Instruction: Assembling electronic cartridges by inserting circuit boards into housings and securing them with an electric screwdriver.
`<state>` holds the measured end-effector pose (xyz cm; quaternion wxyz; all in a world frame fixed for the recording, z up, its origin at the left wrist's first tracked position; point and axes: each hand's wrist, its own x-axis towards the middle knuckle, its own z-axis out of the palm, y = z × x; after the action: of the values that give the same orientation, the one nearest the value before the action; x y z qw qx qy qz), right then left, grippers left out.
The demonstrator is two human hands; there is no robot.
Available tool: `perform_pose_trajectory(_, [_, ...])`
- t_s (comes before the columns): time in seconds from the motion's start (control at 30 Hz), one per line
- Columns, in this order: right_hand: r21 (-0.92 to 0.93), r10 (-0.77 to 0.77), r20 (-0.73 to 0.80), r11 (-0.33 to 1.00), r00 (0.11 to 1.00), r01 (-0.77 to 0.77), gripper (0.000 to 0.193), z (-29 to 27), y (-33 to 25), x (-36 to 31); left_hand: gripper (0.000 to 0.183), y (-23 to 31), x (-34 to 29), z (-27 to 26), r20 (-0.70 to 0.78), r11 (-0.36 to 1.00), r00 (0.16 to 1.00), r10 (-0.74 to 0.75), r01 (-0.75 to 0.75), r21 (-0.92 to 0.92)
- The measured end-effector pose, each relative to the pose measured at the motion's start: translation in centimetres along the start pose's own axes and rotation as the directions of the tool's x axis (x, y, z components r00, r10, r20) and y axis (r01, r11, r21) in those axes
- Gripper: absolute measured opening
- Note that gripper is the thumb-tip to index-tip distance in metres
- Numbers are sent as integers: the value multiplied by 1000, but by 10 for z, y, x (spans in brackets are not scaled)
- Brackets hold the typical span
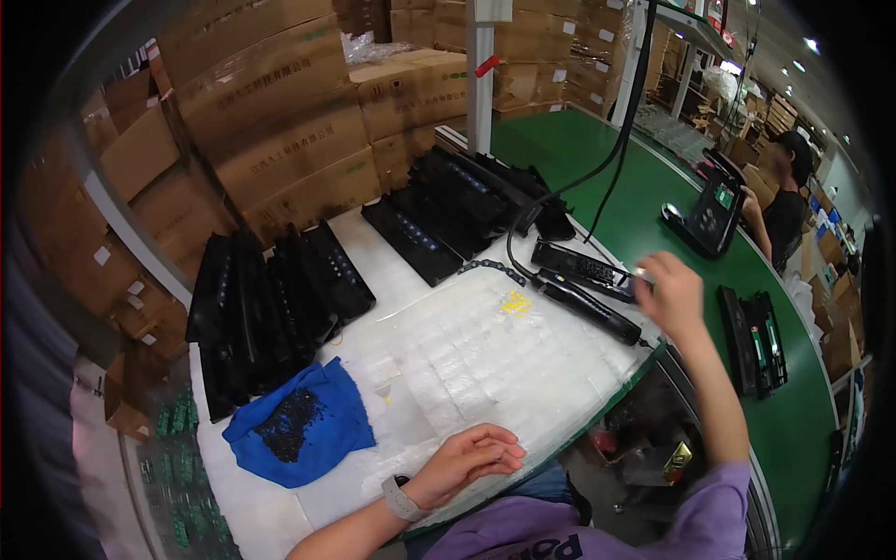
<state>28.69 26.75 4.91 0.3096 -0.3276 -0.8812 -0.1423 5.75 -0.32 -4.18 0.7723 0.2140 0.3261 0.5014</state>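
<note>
My left hand (467,459) rests palm down, fingers loosely curled, on the clear bubble sheet (467,355) covering the white bench; it holds nothing. A watch sits on that wrist. My right hand (670,294) is stretched out to the bench's far right edge, fingers pinched around a small light object beside a long black panel (583,268). Whether the hand touches the panel I cannot tell. A black electric screwdriver (588,308) lies just left of that hand, its cable running up and away.
A blue cloth (336,420) with a pile of small black screws lies at the left. Stacks of long black panels (271,308) stand behind, with cardboard boxes (271,121) beyond. A green conveyor (653,215) carries black devices; another person (784,201) works at its far end.
</note>
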Motion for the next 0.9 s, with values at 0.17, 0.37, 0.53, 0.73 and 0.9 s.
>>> perform_pose_trajectory(0.17, [126,-396,-164,900,904,417,38,84,-127,97,24,-3,0,-2,-15,999,1000,18,-18,30])
perform_pose_trajectory(0.37, [-419,-27,105,906,994,69,36,223,-143,159,26,-9,6,0,71,997,997,27,-32,75])
perform_pose_trajectory(0.53, [-428,-39,137,899,990,95,24,248,-157,173,27,-8,3,-8,81,996,996,-30,23,81])
perform_pose_trajectory(0.73, [-234,-224,-86,952,971,199,12,203,-146,161,25,-5,1,-5,82,999,996,-36,35,14])
perform_pose_trajectory(0.9, [-144,-497,-403,863,768,483,20,132,-167,119,23,-14,-4,0,34,991,998,51,-55,123])
